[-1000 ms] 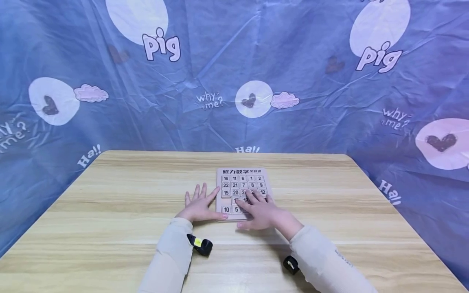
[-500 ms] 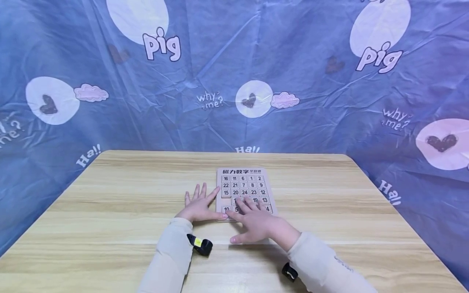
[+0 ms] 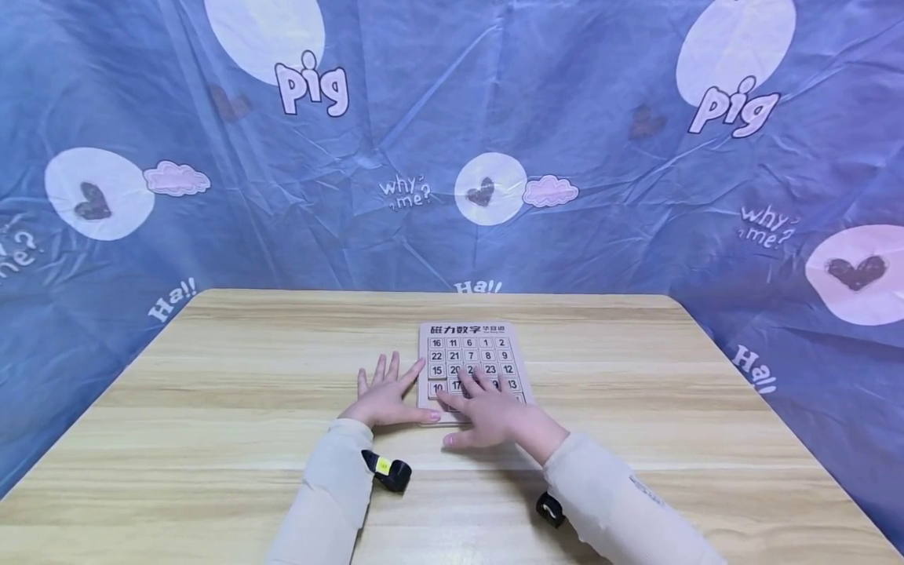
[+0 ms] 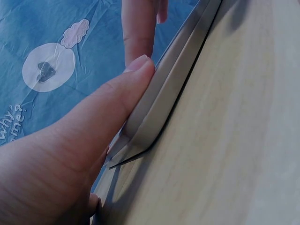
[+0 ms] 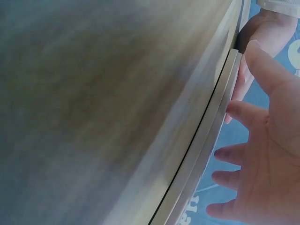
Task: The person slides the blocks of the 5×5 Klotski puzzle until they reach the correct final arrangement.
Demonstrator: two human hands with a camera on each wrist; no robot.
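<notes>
A flat number sliding puzzle (image 3: 423, 339) with rows of square numbered tiles lies on the table. My left hand (image 3: 384, 402) is spread at its left side, with the thumb (image 4: 136, 70) laid over the near left corner and the index fingertip at the left edge. Over the lower rows my right hand (image 3: 490, 417) is spread palm down, hiding several tiles. Its index fingertip (image 5: 236, 108) touches the tile marked 10 (image 3: 437, 386), which sits in the fourth row at the left. Below that tile, the corner slot looks bare.
The puzzle rests on a light wood-grain table (image 3: 282, 337). A blue printed cloth (image 3: 395, 102) hangs behind and beside it. Small black cameras (image 3: 392, 474) are strapped at both wrists over the pale sleeves (image 3: 332, 479).
The tile marked 10 has slid away from me, from the bottom left corner into the slot above. My right hand first drew back, then moved forward with it. My left hand stayed put.
</notes>
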